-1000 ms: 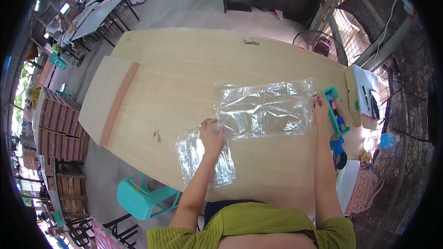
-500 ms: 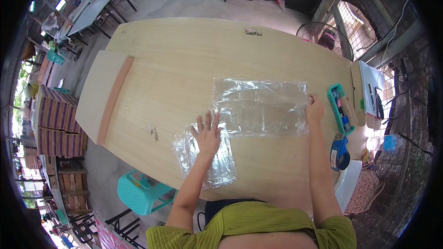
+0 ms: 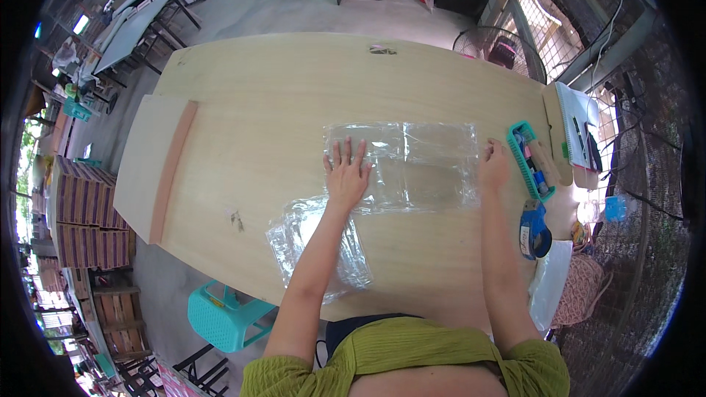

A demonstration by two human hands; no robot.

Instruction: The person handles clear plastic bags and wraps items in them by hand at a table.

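Note:
A clear plastic bag (image 3: pixel 426 169), rectangular and creased, lies flat on the pale wooden table (image 3: pixel 279 103). My left hand (image 3: pixel 347 180) presses on its left part, palm down with the fingers spread. Beside the bag's right edge rests my right hand (image 3: pixel 493 169), its fingers curled in. Whatever these fingers may pinch is hidden. Nearer to me, partly covered by my left forearm, is a loose pile of folded clear plastic bags (image 3: pixel 346 257); its top touches the lower left of the flat one.
To the right stand a teal basket (image 3: pixel 518 148) of pens, a blue tape dispenser (image 3: pixel 535 231) and a spiral notebook (image 3: pixel 575 114). A pale board with a brown edge (image 3: pixel 173 169) lies at the left. A teal stool (image 3: pixel 224 320) stands below the table.
My left hand has moved forward from the folded pile onto the flat bag's left part. My right hand stays at the bag's right edge. The whole view has shifted slightly.

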